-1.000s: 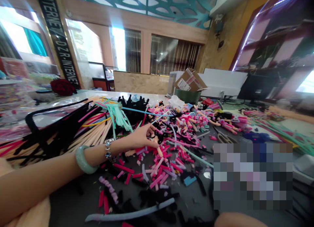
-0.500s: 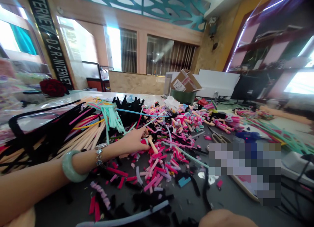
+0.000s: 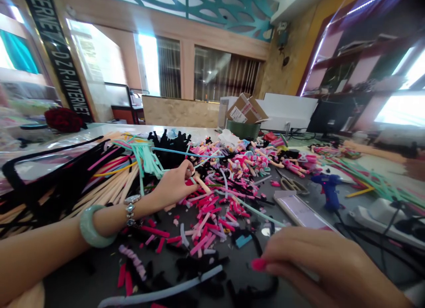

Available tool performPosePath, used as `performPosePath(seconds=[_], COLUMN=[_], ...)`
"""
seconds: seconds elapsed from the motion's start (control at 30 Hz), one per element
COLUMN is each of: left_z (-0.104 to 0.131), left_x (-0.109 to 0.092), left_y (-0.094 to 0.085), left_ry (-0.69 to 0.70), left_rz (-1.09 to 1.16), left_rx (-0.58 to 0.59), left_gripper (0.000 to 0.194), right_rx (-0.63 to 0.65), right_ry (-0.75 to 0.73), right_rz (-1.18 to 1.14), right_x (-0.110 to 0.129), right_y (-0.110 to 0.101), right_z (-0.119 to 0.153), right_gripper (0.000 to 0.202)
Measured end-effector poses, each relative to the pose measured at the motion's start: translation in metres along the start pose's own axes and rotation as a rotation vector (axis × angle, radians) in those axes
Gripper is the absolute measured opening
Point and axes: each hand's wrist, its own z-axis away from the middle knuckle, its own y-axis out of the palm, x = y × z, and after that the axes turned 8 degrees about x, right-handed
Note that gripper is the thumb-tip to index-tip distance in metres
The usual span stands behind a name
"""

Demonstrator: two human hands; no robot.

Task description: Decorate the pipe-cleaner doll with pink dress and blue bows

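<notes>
My left hand point(image 3: 177, 181), with a jade bangle point(image 3: 96, 226) and a beaded bracelet on the wrist, pinches a small pipe-cleaner figure point(image 3: 202, 183) with a beige limb. It is over the edge of the heap of pink scraps point(image 3: 202, 228). At the lower right, my right hand point(image 3: 308, 259) is partly blurred and holds a small pink piece point(image 3: 258, 264) between thumb and fingers, above the dark table point(image 3: 245, 272). The two hands are well apart.
Bundled pipe cleaners point(image 3: 116, 184) lie at the left. Finished pink figures point(image 3: 250, 162) are piled behind the scraps. Scissors point(image 3: 292, 184), a phone point(image 3: 303, 210), a blue glue gun point(image 3: 328, 188) and a white power strip point(image 3: 381, 219) lie at the right. Cables trail there. A cardboard box point(image 3: 247, 108) stands behind.
My right hand has risen into view from the bottom edge, showing the pink piece. My left hand still grips the figure, now slightly higher and further left in view. The camera view has shifted slightly.
</notes>
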Motion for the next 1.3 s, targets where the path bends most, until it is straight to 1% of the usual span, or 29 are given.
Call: performPosePath(seconds=[0.1,0.13,0.2,0.27,0.37,0.5,0.6,0.7,0.77,0.83,0.9,0.93,1.0,1.07,1.1,1.17,1.23,1.3], left_z=[0.002,0.004,0.008,0.012,0.017,0.02,0.021,0.024,0.026,0.028,0.031,0.032,0.035,0.039,0.042,0.048,0.054,0.06], left_x=[-0.005,-0.008,-0.014,-0.021,-0.028,-0.033,-0.035,-0.038,-0.041,-0.043,-0.046,-0.047,-0.051,-0.055,-0.058,-0.063,-0.068,-0.071], left_y=[0.0,-0.001,-0.002,-0.004,-0.005,-0.006,-0.007,-0.006,-0.006,-0.005,-0.005,-0.006,-0.007,-0.008,-0.008,-0.008,-0.007,-0.005], left_ry=[0.021,0.033,0.059,0.085,0.121,0.145,0.167,0.198,0.215,0.237,0.258,0.265,0.272,0.272,0.272,0.274,0.295,0.347], left_rz=[-0.043,-0.086,-0.186,-0.247,-0.256,-0.24,-0.202,-0.136,-0.088,-0.05,-0.024,-0.017,-0.016,-0.026,-0.032,-0.041,-0.05,-0.058], left_rx=[-0.038,-0.042,-0.031,-0.009,-0.006,-0.031,-0.067,-0.09,-0.091,-0.089,-0.097,-0.103,-0.108,-0.093,-0.08,-0.053,-0.037,-0.027], left_gripper=[0.031,0.031,0.03,0.03,0.032,0.032,0.033,0.034,0.034,0.033,0.033,0.033,0.032,0.031,0.03,0.028,0.027,0.026], right_rx=[0.354,0.435,0.529,0.573,0.583,0.547,0.47,0.403,0.412,0.453,0.495,0.496,0.444,0.322,0.238,0.02,-0.178,-0.284], right_ry=[0.288,0.376,0.514,0.6,0.664,0.689,0.756,0.801,0.805,0.839,0.881,0.883,0.829,0.711,0.647,0.524,0.444,0.383], right_rz=[-0.008,-0.008,-0.009,-0.016,-0.011,0.046,0.079,0.09,0.108,0.157,0.233,0.273,0.316,0.284,0.239,0.109,-0.032,-0.151], right_x=[-0.021,-0.027,-0.037,-0.045,-0.052,-0.055,-0.056,-0.064,-0.071,-0.075,-0.074,-0.072,-0.064,-0.052,-0.045,-0.031,-0.02,-0.012], right_y=[-0.001,0.0,0.004,0.005,0.004,0.002,0.005,0.012,0.016,0.017,0.014,0.012,0.007,0.004,0.005,0.009,0.015,0.022], right_z=[0.006,0.009,0.016,0.022,0.028,0.024,0.02,0.024,0.028,0.03,0.027,0.025,0.017,0.008,0.003,-0.007,-0.015,-0.02], right_gripper=[0.019,0.022,0.026,0.026,0.027,0.03,0.035,0.03,0.025,0.022,0.02,0.02,0.022,0.024,0.025,0.023,0.022,0.027])
